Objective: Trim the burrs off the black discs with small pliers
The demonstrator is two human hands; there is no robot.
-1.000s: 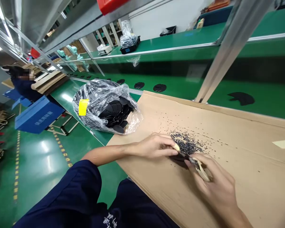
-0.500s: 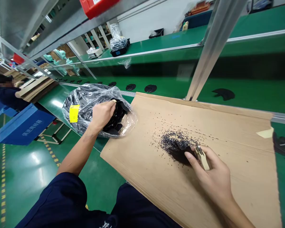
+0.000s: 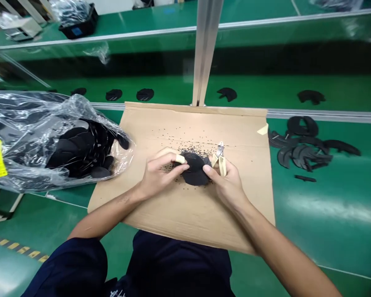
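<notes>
My left hand (image 3: 160, 170) pinches the left edge of a flat, round black part (image 3: 195, 169) with slits in it. A pale wrap covers one of its fingertips. My right hand (image 3: 227, 177) has its thumb on the right edge of that part and also holds a pair of nippers (image 3: 220, 156) with cream handles, jaws pointing up and away. Small black bits (image 3: 190, 145) lie scattered around and beneath the part on a cardboard sheet (image 3: 173, 214). To the left, a clear plastic bag (image 3: 27, 119) gapes toward me, full of similar black parts (image 3: 77, 148).
On the green bench to the right lies a pile of curved black pieces (image 3: 309, 150). More black parts (image 3: 145, 94) sit spaced along the strip behind the cardboard. A metal post (image 3: 206, 53) rises at the back, and a black bin (image 3: 80, 27) stands on the upper shelf.
My left hand has come out of the bag and over to the round black part, which my right hand was holding with the nippers. The view has swung right, showing the pile of pieces.
</notes>
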